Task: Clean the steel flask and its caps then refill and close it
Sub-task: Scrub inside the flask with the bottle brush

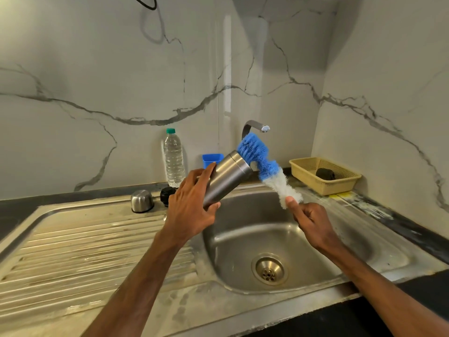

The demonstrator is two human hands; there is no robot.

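My left hand [192, 207] grips the steel flask [227, 178] round its lower body, tilted with its open mouth pointing up and right over the sink basin [243, 242]. My right hand [313, 222] holds a blue and white bottle brush [266, 166] by its handle end; the blue bristle head bends against the flask's mouth. The steel outer cap [142, 201] stands on the drainboard at the left. Beside it sits the black inner cap [167, 192], partly hidden by my left hand.
A clear water bottle [173, 159] with a green lid stands at the back wall, next to a small blue container [212, 159]. The tap [257, 127] rises behind the brush. A yellow basket [324, 175] with a dark scrubber sits right of the sink.
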